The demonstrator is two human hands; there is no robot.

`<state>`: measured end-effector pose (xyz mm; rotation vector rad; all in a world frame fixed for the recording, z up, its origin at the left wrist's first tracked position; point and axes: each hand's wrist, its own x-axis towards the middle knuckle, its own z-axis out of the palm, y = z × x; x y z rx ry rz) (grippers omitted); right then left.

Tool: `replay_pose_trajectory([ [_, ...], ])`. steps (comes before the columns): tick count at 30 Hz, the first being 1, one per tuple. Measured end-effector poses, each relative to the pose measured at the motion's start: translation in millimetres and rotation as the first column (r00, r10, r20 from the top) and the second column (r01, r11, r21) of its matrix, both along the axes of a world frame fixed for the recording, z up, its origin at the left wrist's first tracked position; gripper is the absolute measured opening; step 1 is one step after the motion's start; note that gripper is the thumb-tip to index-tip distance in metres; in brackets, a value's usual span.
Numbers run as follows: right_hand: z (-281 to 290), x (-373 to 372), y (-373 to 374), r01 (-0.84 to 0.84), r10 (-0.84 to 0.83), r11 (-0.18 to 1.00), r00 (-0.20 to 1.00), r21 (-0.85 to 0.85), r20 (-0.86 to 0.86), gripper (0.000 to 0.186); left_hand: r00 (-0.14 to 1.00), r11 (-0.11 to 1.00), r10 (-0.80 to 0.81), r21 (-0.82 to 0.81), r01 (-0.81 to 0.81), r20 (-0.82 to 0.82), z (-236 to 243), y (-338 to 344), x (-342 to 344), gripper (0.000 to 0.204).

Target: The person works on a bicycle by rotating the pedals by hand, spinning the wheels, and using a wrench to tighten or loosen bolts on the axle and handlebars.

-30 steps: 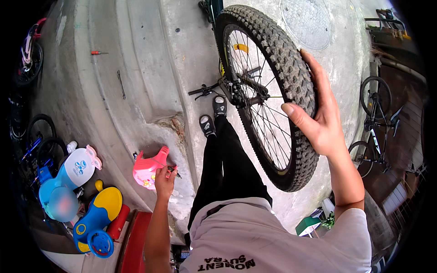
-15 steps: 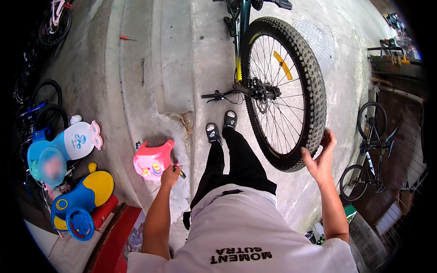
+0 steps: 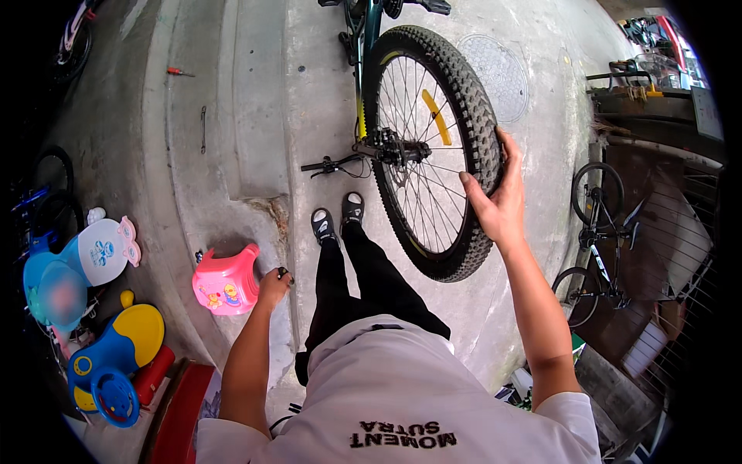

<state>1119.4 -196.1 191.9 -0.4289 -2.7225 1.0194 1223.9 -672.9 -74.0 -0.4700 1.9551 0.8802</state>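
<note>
A bicycle wheel (image 3: 435,203) with a knobby black tyre (image 3: 477,116) and a yellow spoke reflector (image 3: 437,117) stands in front of me, attached to a dark bicycle frame (image 3: 365,46). Its handlebar (image 3: 331,165) lies low by the floor. My right hand (image 3: 501,197) is wrapped round the tyre at the wheel's right side, thumb on the near face and fingers over the tread. Held away from the wheel, my left hand (image 3: 274,288) is closed on a small black-and-yellow tool, now mostly hidden; only a dark bit shows at the fingertips.
A pink plastic stool (image 3: 226,282) stands left of my left hand. On the stepped concrete lie a red-handled screwdriver (image 3: 180,72) and a wrench (image 3: 203,129). Children's ride-on toys (image 3: 116,356) sit at the left. Another bicycle (image 3: 597,240) is at the right.
My right hand has moved up along the tyre from its lower edge to its right side. The tool in my left hand has turned mostly out of sight. The whole view has shifted.
</note>
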Motion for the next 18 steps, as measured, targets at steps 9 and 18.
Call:
replay_pose_trajectory([
  [9, -4.8, 6.1, 17.2, -0.039, 0.038, 0.999, 0.997, -0.019, -0.060, 0.077, 0.990, 0.973, -0.132, -0.198, 0.121, -0.045, 10.1, 86.2, 25.5, 0.057],
  [18, -65.3, 38.1, 114.5, -0.209, 0.277, 0.462, 0.957, -0.862, -0.084, 0.072, 0.982, 0.792, 0.029, -0.595, -0.137, -0.187, 44.1, 171.2, 113.9, 0.071],
])
